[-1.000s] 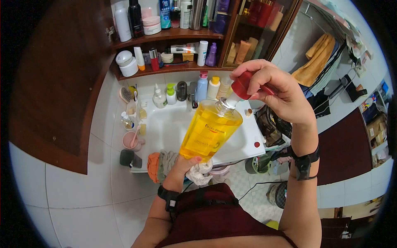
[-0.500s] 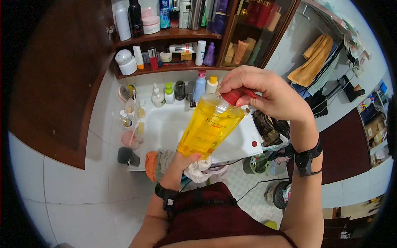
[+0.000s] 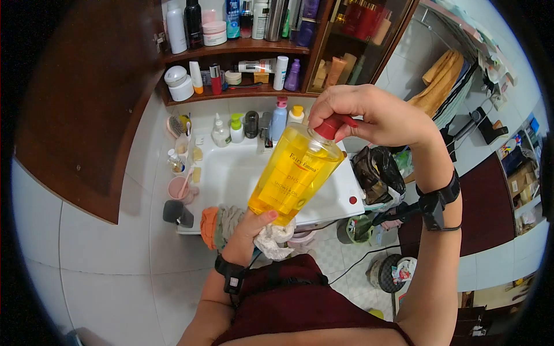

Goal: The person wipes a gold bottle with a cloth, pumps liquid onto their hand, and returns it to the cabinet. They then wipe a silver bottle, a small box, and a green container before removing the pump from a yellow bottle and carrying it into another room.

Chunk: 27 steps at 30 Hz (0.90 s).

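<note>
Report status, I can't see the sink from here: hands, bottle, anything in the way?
Left hand grips yellow bottle base, with a cloth. Right hand on red pump cap. Nothing between them.

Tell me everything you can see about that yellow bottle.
The bottle looks like clear plastic, full of yellow liquid, with a printed label on its front and a red pump top. It is tilted, top up and to the right, above the white sink. The left hand holds its base; the right hand grips the top.
</note>
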{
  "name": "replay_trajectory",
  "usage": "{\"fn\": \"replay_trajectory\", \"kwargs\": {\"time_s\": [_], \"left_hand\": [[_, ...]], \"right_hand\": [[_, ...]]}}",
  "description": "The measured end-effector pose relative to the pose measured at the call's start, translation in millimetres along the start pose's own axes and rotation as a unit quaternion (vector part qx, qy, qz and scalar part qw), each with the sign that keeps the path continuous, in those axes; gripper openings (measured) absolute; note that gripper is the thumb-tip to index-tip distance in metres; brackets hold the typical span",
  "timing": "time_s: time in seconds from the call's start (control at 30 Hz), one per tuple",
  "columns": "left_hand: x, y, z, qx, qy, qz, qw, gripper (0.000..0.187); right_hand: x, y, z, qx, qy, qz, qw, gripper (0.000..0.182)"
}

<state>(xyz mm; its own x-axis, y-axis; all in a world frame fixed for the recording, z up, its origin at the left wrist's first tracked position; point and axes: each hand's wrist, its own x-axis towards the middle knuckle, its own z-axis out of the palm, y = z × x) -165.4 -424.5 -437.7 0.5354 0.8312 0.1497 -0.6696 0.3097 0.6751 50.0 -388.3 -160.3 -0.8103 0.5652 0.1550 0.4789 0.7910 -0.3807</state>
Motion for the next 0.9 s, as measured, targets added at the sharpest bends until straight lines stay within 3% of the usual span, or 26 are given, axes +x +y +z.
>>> {"fn": "replay_trajectory", "kwargs": {"time_s": [0.17,0.27,0.33,0.37,0.43,0.53,0.63,0.7,0.8,0.87,0.9], "left_hand": [[5.2,-11.8,-14.1,0.062,-0.007,0.043,0.997,0.062],[5.5,-10.3,-17.4,0.097,-0.010,0.056,0.994,0.058],[6.0,-6.9,-14.9,0.111,-0.009,0.054,0.992,0.055],[6.9,-6.4,-14.6,0.109,-0.013,0.055,0.992,0.056],[8.3,-5.6,-14.8,0.104,-0.021,0.057,0.993,0.058],[7.9,-4.8,-8.9,0.083,-0.015,0.051,0.995,0.061],[8.7,-8.4,-8.2,0.080,-0.020,0.055,0.995,0.063],[8.6,-11.9,-12.3,0.079,-0.013,0.055,0.995,0.064],[8.6,-14.6,-17.2,0.070,-0.011,0.054,0.996,0.065],[8.4,-15.0,-17.5,0.071,-0.012,0.052,0.996,0.065],[8.0,-15.6,-16.9,0.076,-0.011,0.050,0.996,0.066]], "right_hand": [[-3.9,-3.7,3.7,-0.004,0.001,0.045,0.999,0.022],[4.4,-24.1,5.0,0.032,-0.053,0.330,0.942,0.027],[2.2,-19.3,4.1,0.025,-0.041,0.339,0.940,0.036],[0.3,-15.5,5.3,0.021,-0.035,0.343,0.939,0.040],[-5.6,0.5,19.1,0.105,0.097,0.134,0.981,0.048],[-5.9,1.8,18.0,0.113,0.129,0.124,0.977,0.072],[-0.2,-20.4,8.7,0.017,0.062,0.328,0.942,0.083],[-10.4,-5.6,9.4,-0.007,0.106,0.150,0.983,0.082],[-9.7,10.1,2.1,-0.084,0.112,-0.043,0.989,0.059],[-7.3,10.0,-6.4,-0.190,0.010,-0.043,0.981,0.044],[-5.1,-1.5,-4.9,-0.064,-0.012,0.104,0.992,0.026]]}}
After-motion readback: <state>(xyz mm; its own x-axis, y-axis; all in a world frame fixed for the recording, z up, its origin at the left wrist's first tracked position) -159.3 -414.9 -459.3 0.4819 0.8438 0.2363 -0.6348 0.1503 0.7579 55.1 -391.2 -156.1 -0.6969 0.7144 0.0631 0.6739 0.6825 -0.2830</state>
